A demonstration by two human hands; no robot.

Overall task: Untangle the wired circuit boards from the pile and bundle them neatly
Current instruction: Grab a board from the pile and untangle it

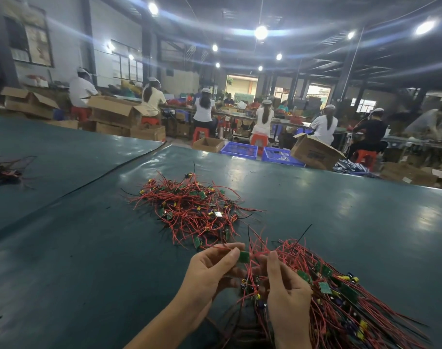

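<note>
A tangled pile (193, 209) of small green circuit boards with red and black wires lies on the dark green table (76, 248) ahead of me. My left hand (210, 268) pinches one green circuit board (244, 256) at its fingertips, red wire trailing from it. Close to its right, my right hand (286, 295) grips a thick bundle of wired boards (340, 298) that fans out toward the lower right. Both hands hover just above the table, near its front edge.
A smaller heap of wires (3, 171) sits at the far left. A black cable (109, 172) runs along the table seam. Beyond the far edge stand cardboard boxes (315, 152), blue crates (240, 150) and several seated workers (203, 112).
</note>
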